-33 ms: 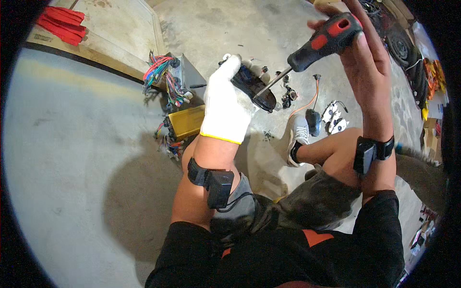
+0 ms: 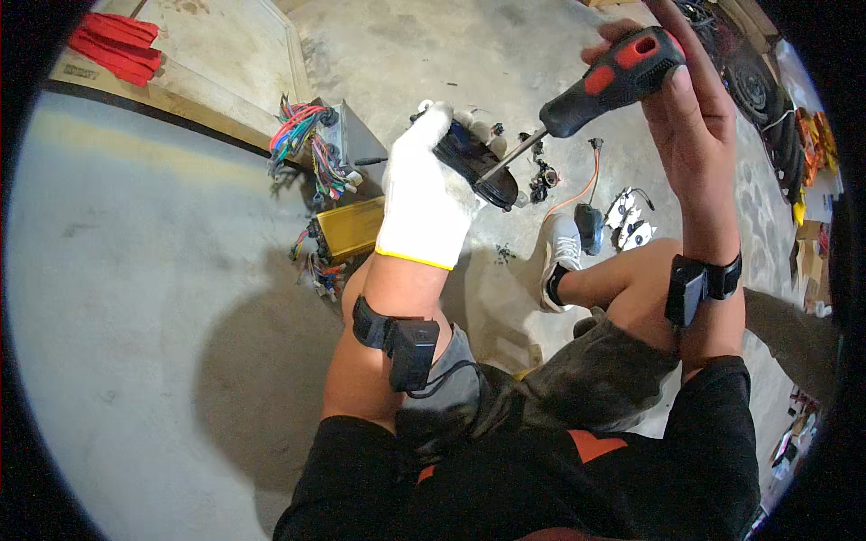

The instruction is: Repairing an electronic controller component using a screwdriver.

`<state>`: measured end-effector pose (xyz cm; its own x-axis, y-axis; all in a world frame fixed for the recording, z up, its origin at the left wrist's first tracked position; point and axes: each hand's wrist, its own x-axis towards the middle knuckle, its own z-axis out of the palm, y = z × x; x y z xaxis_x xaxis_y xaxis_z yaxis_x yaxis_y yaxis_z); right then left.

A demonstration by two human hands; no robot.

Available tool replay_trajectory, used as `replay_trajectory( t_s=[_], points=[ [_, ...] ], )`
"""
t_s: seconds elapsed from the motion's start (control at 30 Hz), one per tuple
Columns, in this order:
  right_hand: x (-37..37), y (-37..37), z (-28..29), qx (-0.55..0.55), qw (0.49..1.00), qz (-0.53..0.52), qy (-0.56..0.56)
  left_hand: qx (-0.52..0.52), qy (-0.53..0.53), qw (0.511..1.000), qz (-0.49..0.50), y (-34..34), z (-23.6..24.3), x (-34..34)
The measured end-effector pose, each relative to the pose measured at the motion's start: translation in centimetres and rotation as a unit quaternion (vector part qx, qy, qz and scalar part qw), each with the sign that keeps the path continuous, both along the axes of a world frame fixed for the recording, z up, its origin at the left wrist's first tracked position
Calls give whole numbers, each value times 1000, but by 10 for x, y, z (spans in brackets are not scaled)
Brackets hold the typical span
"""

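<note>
My left hand (image 2: 424, 198), in a white glove with a yellow cuff, is wrapped round a black oval plastic piece (image 2: 465, 153). My bare right hand (image 2: 690, 158) grips a large screwdriver (image 2: 600, 95) with a black and red handle. Its metal shaft runs down-left to the piece, with the tip at that piece's lower part; I cannot tell whether it sits in a screw. Small black parts (image 2: 543, 180) lie on the floor just beyond the piece.
A silver box with bundled coloured wires (image 2: 352, 135) and a gold box (image 2: 347, 225) lie at my left, near a board with red cloth (image 2: 113, 50). By my shoe (image 2: 559, 252) are a black part (image 2: 588, 225) and white pieces (image 2: 631, 221). Tyres (image 2: 753, 86) and clutter line the right.
</note>
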<state>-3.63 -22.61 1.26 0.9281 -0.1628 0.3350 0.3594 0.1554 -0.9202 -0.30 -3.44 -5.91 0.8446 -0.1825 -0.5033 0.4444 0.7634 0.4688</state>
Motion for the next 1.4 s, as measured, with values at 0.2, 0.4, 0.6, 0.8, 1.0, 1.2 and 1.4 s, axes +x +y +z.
replay_trajectory(
  t_s=[0.2,0.4,0.6,0.8,1.0,1.2,1.4],
  points=[
    [8,-21,-11,-212,970,-64,-98,-6,-6,1000,-6,-5,-10,-2],
    [9,-41,-23,-167,973,5,-157,-9,-21,999,-29,-5,-9,6],
    [13,-16,-13,-81,991,10,-110,-15,10,1000,15,-5,-2,3],
    [1,-21,9,-149,985,50,-66,-43,3,999,-12,-3,-5,6],
    [4,23,56,48,988,-94,109,-21,1,999,43,-4,-18,8],
    [4,-27,4,-186,982,11,-13,-15,-36,999,11,-7,-16,5],
    [5,31,66,20,976,-128,175,-16,-9,1000,3,1,-21,8]
  ],
)
